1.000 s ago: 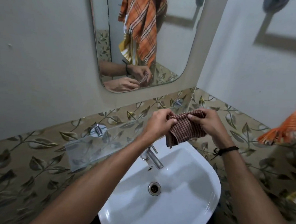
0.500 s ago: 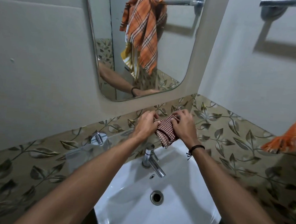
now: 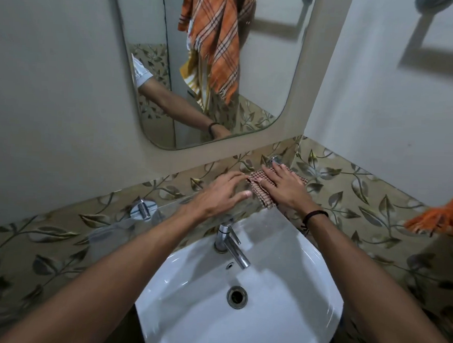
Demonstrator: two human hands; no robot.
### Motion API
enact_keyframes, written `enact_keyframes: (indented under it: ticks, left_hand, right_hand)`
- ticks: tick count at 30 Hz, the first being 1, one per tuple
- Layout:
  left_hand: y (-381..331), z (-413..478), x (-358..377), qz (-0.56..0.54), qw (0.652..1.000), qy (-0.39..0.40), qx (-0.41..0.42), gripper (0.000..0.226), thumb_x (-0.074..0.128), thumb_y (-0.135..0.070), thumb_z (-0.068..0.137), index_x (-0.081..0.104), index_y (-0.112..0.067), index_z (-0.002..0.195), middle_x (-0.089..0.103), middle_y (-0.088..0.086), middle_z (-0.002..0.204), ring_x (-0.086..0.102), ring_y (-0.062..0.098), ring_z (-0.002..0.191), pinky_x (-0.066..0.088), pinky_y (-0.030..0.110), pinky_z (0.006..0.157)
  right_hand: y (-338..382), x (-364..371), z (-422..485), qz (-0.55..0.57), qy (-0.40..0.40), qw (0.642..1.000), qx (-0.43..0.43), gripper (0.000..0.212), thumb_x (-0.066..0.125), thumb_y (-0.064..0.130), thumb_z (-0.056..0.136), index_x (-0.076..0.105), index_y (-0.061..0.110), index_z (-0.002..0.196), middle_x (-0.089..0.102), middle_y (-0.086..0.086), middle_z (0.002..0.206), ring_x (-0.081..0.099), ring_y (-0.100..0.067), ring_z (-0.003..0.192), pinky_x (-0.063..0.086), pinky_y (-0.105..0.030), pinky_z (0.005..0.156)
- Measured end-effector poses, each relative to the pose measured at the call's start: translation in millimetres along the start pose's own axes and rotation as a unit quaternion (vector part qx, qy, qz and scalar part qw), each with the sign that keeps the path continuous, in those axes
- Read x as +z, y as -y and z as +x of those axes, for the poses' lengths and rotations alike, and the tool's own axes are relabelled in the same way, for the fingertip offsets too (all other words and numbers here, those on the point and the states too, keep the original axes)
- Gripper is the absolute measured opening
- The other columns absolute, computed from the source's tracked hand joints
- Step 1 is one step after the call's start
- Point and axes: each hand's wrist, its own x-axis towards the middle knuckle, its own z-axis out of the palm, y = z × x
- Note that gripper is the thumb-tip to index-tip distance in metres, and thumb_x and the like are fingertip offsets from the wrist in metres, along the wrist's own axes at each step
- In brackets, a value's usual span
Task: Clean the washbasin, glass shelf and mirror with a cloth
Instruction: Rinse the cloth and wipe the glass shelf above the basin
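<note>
On the glass shelf [image 3: 115,233], at twelve o'clock from the washbasin [image 3: 277,320], the right hand [image 3: 285,187] presses flat, spread fingers on the checked cloth [image 3: 258,189], the left hand [image 3: 220,192] flat and empty beside; next, wipe toward nine o'clock.

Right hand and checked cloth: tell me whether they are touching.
Touching. The head view shows the right hand lying flat, palm down, on the checked cloth, pressing it onto the glass shelf; cloth shows around the fingers.

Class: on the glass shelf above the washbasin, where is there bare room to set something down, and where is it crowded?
Free: the glass shelf between its left bracket and the left hand. Crowded: the right end, where the right hand presses the checked cloth flat.
</note>
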Motion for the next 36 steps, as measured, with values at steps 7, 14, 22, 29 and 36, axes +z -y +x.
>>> enact_keyframes:
  ticks: [7,14,22,29,36]
  left_hand:
    - [-2.5,0.1,5.4,0.058,0.998,0.026,0.005,0.065,0.032,-0.059,0.104,0.031,-0.021,0.157,0.031,0.002,0.163,0.032,0.018,0.146,0.028,0.043,0.121]
    - [-11.9,-3.4,-2.8,0.049,0.998,0.043,0.002,0.065,0.037,-0.055,0.104,0.024,-0.022,0.159,0.028,0.004,0.164,0.029,0.019,0.148,0.026,0.041,0.12]
    - [-7.4,2.0,1.1,0.067,0.997,0.044,-0.004,0.067,0.035,-0.057,0.104,0.025,-0.02,0.159,0.024,0.001,0.166,0.025,0.017,0.15,0.023,0.038,0.121]
    - [-3.4,4.5,6.9,0.078,0.996,0.037,0.002,0.068,0.033,-0.058,0.104,0.028,-0.018,0.159,0.026,0.003,0.165,0.026,0.018,0.15,0.022,0.038,0.123]
    - [-5.9,1.9,4.3,0.08,0.996,0.031,0.006,0.067,0.033,-0.057,0.104,0.029,-0.017,0.158,0.028,0.004,0.164,0.028,0.018,0.149,0.023,0.037,0.122]
  right_hand:
    - [12.8,4.9,-15.5,0.075,-0.081,0.993,-0.033,0.056,0.03,0.064,0.097,0.045,0.024,0.133,0.047,-0.001,0.138,0.042,-0.014,0.126,0.028,-0.051,0.117]
    - [-10.8,-6.6,-0.2,0.094,-0.117,0.988,-0.039,0.03,0.042,0.055,0.1,0.051,0.03,0.114,0.05,0.011,0.117,0.046,-0.01,0.108,0.032,-0.044,0.108]
    - [5.0,4.8,-9.8,0.119,-0.148,0.982,-0.002,0.036,0.045,0.051,0.101,0.055,0.024,0.122,0.055,0.003,0.134,0.049,-0.017,0.124,0.024,-0.052,0.119]
    - [-38.3,-6.7,14.3,0.132,-0.12,0.984,0.016,0.034,0.049,0.049,0.1,0.054,0.028,0.126,0.043,0.0,0.154,0.042,-0.021,0.138,0.023,-0.05,0.118]
    - [-59.8,-26.0,35.7,0.138,-0.098,0.979,0.117,0.034,0.046,0.042,0.101,0.051,0.021,0.128,0.061,-0.011,0.132,0.055,-0.032,0.112,0.043,-0.044,0.095]
